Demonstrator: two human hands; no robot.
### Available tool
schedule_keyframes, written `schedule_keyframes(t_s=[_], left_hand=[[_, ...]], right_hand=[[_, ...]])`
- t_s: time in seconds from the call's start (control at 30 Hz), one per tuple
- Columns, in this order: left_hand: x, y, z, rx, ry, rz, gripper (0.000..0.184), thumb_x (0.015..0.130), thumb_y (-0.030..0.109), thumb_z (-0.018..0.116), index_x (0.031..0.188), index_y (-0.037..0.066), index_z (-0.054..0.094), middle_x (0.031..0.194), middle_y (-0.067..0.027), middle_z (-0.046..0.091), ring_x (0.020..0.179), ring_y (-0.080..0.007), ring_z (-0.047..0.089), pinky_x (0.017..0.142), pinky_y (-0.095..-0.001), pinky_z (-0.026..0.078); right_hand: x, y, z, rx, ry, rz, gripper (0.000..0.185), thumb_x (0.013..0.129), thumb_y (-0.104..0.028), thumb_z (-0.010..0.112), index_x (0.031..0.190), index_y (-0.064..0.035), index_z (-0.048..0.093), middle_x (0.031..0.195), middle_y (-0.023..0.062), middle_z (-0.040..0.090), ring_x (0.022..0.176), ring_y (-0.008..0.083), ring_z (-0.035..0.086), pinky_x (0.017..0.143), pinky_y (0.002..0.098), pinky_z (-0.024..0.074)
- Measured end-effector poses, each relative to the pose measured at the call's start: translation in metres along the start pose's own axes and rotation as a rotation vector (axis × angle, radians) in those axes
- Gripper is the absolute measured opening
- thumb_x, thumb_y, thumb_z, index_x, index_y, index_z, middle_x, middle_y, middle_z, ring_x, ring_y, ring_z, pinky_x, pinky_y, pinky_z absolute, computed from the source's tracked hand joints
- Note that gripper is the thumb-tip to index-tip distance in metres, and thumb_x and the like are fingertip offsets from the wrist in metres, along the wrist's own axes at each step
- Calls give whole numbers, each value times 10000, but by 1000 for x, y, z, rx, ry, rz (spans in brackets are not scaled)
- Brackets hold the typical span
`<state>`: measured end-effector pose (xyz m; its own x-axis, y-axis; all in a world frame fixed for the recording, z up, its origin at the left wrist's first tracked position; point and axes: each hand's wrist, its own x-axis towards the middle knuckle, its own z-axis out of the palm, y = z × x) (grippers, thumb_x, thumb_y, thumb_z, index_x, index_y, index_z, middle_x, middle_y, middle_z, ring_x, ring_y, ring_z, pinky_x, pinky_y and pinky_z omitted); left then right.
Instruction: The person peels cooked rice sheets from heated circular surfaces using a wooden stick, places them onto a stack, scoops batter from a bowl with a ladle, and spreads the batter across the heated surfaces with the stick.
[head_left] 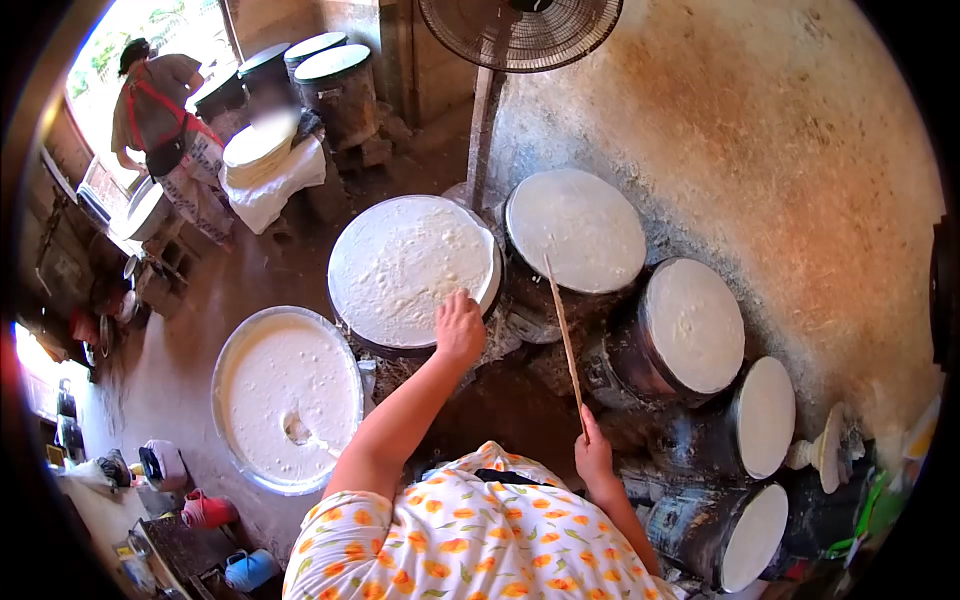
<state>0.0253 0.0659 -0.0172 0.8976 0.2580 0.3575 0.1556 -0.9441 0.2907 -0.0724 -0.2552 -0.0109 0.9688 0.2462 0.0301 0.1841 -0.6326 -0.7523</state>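
Note:
My left hand (460,328) reaches over the near right part of a round white sheet (410,265) that covers the top of a drum. Its fingers are bent down and closed at the sheet's edge; the fingertips are partly hidden. Along the right side, the sheet's edge looks slightly shifted from the rim. A thin wooden stick (565,335) is gripped near its lower end by my right hand (593,455). The stick points up and away, its tip over the white top of a second drum (577,230). Below left stands a wide basin (222,390) of white liquid with a ladle-like utensil (305,432) in it.
Several dark drums with white round tops, one a drum (695,325), curve down my right side beside a stained wall (780,130). A fan (520,30) hangs above. Another person (165,120) stands far left near a stack of pale rounds (258,150). A blue mug (250,570) lies lower left.

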Motion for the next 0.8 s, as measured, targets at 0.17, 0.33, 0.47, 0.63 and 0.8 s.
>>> schedule_keyframes(t_s=[0.17, 0.33, 0.47, 0.63, 0.8], left_hand=[[20, -11, 8, 103, -69, 30, 223, 762, 119, 522, 915, -20, 605, 1047, -128, 504, 1010, -299, 466, 889, -415, 378], [24, -48, -30, -313, 410, -52, 37, 748, -10, 534, 782, 3, 540, 1014, -145, 558, 932, -325, 533, 816, -392, 446], [7, -81, -111, -430, 677, -54, 88, 749, -62, 540, 742, 18, 502, 1017, -169, 583, 942, -331, 566, 818, -387, 461], [-1, -120, -212, -320, 752, 101, 56, 793, -50, 538, 768, -4, 517, 1002, -175, 589, 933, -301, 571, 835, -374, 452], [16, -146, -260, -571, 502, 141, 67, 809, -18, 552, 759, -14, 507, 1024, -150, 593, 881, -217, 551, 766, -290, 438]], right_hand=[[-10, 12, -14, -17, 48, 40, 577, 804, 46, 442, 1337, -171, 465, 1145, 220, 587, 993, 365, 606, 785, 373, 504], [-14, 17, -10, 2, 102, 13, 593, 777, 59, 445, 1340, -128, 456, 1197, 194, 576, 1033, 339, 604, 793, 337, 501], [-19, 5, 0, 13, 54, 108, 608, 759, 75, 456, 1335, -120, 460, 1202, 182, 579, 1017, 343, 608, 794, 335, 503], [-38, -21, 16, 24, 16, 221, 636, 759, 59, 486, 1358, -151, 435, 1188, 172, 584, 960, 343, 624, 783, 346, 504], [-80, -20, 38, -79, 185, 116, 608, 783, -3, 503, 1358, -191, 431, 1159, 185, 586, 867, 334, 640, 748, 378, 513]])
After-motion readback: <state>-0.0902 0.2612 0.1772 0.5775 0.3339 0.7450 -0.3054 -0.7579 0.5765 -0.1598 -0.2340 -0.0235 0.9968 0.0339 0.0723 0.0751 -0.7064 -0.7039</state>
